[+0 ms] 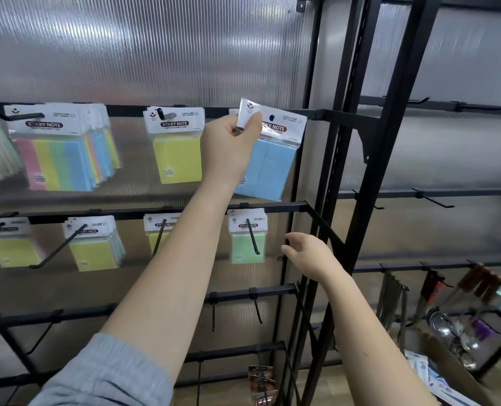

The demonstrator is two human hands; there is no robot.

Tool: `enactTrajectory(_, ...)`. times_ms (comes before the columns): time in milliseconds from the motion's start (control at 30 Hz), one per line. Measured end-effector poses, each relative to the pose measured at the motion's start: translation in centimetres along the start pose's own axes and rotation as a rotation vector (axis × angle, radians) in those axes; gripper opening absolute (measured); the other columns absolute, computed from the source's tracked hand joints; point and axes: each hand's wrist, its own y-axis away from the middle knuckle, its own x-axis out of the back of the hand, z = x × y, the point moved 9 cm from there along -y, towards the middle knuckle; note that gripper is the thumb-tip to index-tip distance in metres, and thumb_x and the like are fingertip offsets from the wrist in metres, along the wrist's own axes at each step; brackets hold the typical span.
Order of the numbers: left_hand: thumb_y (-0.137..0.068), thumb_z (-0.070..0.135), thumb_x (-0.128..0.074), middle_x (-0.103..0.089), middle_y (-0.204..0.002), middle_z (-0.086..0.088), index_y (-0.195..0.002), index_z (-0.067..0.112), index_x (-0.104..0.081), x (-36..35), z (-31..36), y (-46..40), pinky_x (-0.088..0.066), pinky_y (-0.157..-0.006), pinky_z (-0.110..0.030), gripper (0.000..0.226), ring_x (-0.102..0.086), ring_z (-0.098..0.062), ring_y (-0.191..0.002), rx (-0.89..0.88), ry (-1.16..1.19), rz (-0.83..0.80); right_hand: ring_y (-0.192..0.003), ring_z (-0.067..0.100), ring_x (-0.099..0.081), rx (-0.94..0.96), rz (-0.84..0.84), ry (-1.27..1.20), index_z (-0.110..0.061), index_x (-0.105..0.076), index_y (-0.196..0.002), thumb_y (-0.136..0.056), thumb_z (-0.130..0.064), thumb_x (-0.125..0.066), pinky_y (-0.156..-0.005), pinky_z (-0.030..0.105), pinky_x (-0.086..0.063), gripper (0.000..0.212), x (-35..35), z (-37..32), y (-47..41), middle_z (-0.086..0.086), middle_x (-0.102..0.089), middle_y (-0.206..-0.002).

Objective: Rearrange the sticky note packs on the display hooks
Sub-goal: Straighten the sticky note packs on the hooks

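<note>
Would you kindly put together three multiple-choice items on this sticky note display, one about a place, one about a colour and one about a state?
1. Where does the green sticky note pack hang?
A. On the top rail, far left
B. On the second rail, below the blue sticky note pack
C. On the lowest rail

2. What colour are the notes in the pack the left hand holds?
A. Blue
B. Pink
C. Yellow

3. What is the right hand doing?
A. Gripping a yellow pack
B. Pressing flat on a rail
C. Holding nothing, fingers loosely curled

Answers: 1 B, it hangs on a hook on the second rail, below the tilted blue pack. 2 A, blue notes show beneath the white header card that the fingers pinch. 3 C, it hangs by the rack post with nothing in it.
</note>
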Motion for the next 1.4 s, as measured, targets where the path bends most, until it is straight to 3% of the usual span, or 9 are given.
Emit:
enactTrajectory(333,-0.089,0.029,-0.061,-0.039,-0.059,-0.013,-0.065,-0.013,-0.049,-0.2,-1.5,-0.9,-0.02,-0.055,-0.029,0.05,-0.03,-0.016,-0.059,-0.03,-0.064,0.048,-0.135,0.018,-0.039,0.0,-0.025,0.051,-0.017,-0.037,-0.145,-0.097,-0.029,-0.05,-0.108,0.034,-0.034,0.051,-0.5,0.3,-0.6,0.002,-0.043,-0.146)
enactTrajectory(433,-0.089,0.03,-0.063,-0.047,-0.062,-0.012,-0.071,-0.013,-0.058,-0.3,-2.3,-1.3,-0.025,-0.056,-0.028,0.046,-0.035,-0.015,-0.061,-0.016,-0.084,0.044,-0.135,0.019,-0.039,0.001,-0.033,0.056,-0.016,-0.037,-0.145,-0.097,-0.03,-0.05,-0.108,0.034,-0.034,0.051,-0.7,0.3,-0.9,0.002,-0.044,-0.146)
enactTrajectory(567,-0.085,0.029,-0.068,-0.047,-0.052,0.012,-0.058,0.014,-0.055,-0.3,-3.2,-2.5,-0.027,-0.049,-0.019,0.034,-0.035,-0.001,-0.05,0.018,-0.133,0.071,-0.134,0.019,-0.04,0.004,-0.035,0.059,-0.017,-0.038,-0.144,-0.097,-0.03,-0.05,-0.107,0.033,-0.034,0.051,-0.8,0.2,-1.3,0.002,-0.044,-0.145)
enactTrajectory(700,-0.082,0.03,-0.069,-0.041,-0.052,0.009,-0.057,0.016,-0.044,-0.3,-3.8,-3.7,-0.024,-0.044,-0.017,0.038,-0.032,-0.003,-0.045,0.045,-0.228,0.125,-0.133,0.019,-0.041,0.012,-0.038,0.055,-0.018,-0.039,-0.144,-0.096,-0.029,-0.051,-0.107,0.034,-0.035,0.05,-0.7,-0.1,-1.7,0.002,-0.045,-0.145)
enactTrajectory(767,-0.082,0.033,-0.068,-0.037,-0.053,0.007,-0.059,0.016,-0.04,-0.2,-4.1,-4.0,-0.021,-0.044,-0.021,0.04,-0.029,-0.006,-0.047,0.07,-0.283,0.15,-0.132,0.019,-0.042,0.011,-0.036,0.058,-0.018,-0.039,-0.143,-0.096,-0.03,-0.051,-0.106,0.035,-0.036,0.05,-0.7,-0.3,-1.9,0.002,-0.045,-0.145)
enactTrajectory(833,-0.081,0.034,-0.069,-0.044,-0.061,0.004,-0.067,0.011,-0.05,-0.3,-4.4,-4.4,-0.025,-0.049,-0.024,0.033,-0.035,-0.011,-0.055,0.08,-0.3,0.158,-0.132,0.019,-0.042,0.015,-0.031,0.06,-0.018,-0.04,-0.143,-0.097,-0.03,-0.051,-0.107,0.035,-0.036,0.049,-0.6,-0.5,-2.0,0.002,-0.045,-0.145)
enactTrajectory(1000,-0.08,0.029,-0.072,-0.051,-0.068,0.015,-0.085,0.019,-0.056,0.4,-4.2,-4.1,-0.035,-0.051,-0.006,0.021,-0.047,0.002,-0.059,0.083,-0.239,0.181,-0.133,0.019,-0.042,0.022,-0.019,0.041,-0.018,-0.039,-0.143,-0.097,-0.029,-0.051,-0.107,0.036,-0.036,0.049,-0.4,-0.9,-1.7,0.002,-0.045,-0.145)
enactTrajectory(1233,-0.091,0.032,-0.054,-0.059,-0.076,0.013,-0.089,0.019,-0.06,2.6,-4.7,-1.9,-0.034,-0.053,-0.015,0.015,-0.053,-0.006,-0.07,0.161,-0.362,0.147,-0.133,0.019,-0.041,0.067,0.018,0.044,-0.017,-0.04,-0.143,-0.097,-0.029,-0.05,-0.107,0.036,-0.035,0.049,0.0,-1.8,0.2,0.002,-0.045,-0.145)
enactTrajectory(1400,-0.089,0.025,-0.049,-0.063,-0.067,0.01,-0.068,0.023,-0.059,5.9,-4.6,1.0,-0.04,-0.058,-0.021,0.024,-0.062,-0.018,-0.074,0.215,-0.425,0.152,-0.128,0.019,-0.047,0.045,0.09,-0.09,-0.014,-0.045,-0.14,-0.097,-0.024,-0.05,-0.107,0.035,-0.038,0.045,0.6,-1.8,2.4,0.004,-0.051,-0.14)
